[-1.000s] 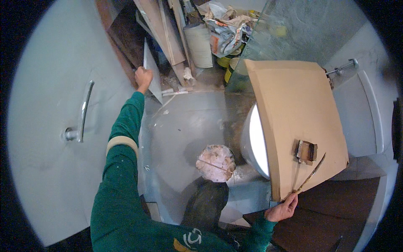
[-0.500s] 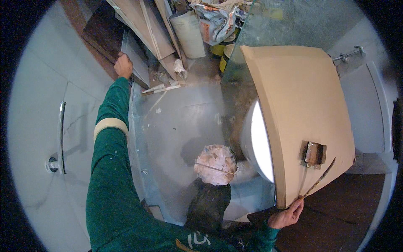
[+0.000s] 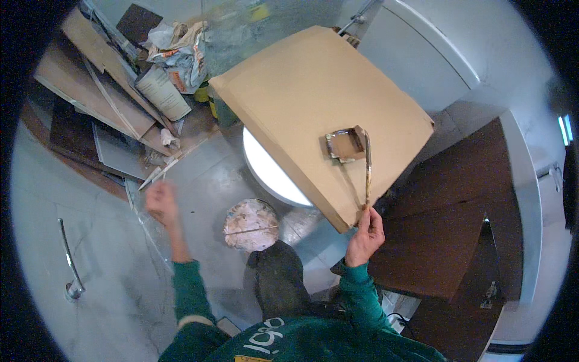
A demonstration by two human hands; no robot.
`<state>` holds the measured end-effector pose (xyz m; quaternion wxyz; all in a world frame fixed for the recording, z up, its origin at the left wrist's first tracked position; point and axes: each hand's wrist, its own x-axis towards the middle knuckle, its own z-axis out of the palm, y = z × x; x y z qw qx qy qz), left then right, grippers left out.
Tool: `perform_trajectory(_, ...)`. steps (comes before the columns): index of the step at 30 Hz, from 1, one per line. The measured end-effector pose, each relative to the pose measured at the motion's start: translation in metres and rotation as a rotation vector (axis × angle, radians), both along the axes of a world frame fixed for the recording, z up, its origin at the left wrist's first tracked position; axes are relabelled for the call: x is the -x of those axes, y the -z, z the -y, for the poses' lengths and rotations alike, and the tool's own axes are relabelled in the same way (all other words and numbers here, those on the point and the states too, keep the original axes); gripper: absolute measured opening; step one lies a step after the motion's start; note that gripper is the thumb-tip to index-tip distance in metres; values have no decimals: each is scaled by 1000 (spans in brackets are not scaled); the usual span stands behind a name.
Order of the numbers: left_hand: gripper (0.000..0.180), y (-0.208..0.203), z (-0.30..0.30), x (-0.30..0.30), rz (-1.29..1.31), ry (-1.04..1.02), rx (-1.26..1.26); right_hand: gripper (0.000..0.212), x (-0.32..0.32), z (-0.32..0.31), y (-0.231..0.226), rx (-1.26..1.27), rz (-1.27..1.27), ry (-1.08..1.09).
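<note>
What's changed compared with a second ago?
The left hand has come away from the grey panel, back toward the body, and looks blurred. The view has turned rightward. The thin stick has swung toward the small open box, tip now at its right edge. The right hand still holds the stick; the box stays on the cardboard.

Cardboard (image 3: pixel 289 90) overhangs bowl (image 3: pixel 268 166); left seems passable.

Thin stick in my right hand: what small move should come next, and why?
Perhaps ease the stick slightly left, over the small open box: your right hand pinches its near end, and its far end shows at the box's right edge. Whether they touch is unclear.
</note>
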<state>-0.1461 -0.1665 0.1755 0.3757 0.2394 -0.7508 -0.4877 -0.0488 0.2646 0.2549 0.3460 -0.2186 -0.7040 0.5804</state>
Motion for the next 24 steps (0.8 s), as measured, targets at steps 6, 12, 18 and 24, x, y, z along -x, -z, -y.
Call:
perform_trajectory(6, 15, -65, -206, -58, -23, 556, -515, 20, -5, -11, -16, -193, -28, 124)
perform_trajectory(12, 28, -96, -259, -37, 32, 706, -229, 20, 17, -13, -32, -443, -48, 251)
perform_trajectory(18, 27, -102, -259, -51, 50, 708, -229, 19, 70, -16, -41, -546, -24, 242)
perform_trajectory(24, 26, -79, -232, -102, 146, 663, -287, 21, 76, -10, -42, -666, 72, 288)
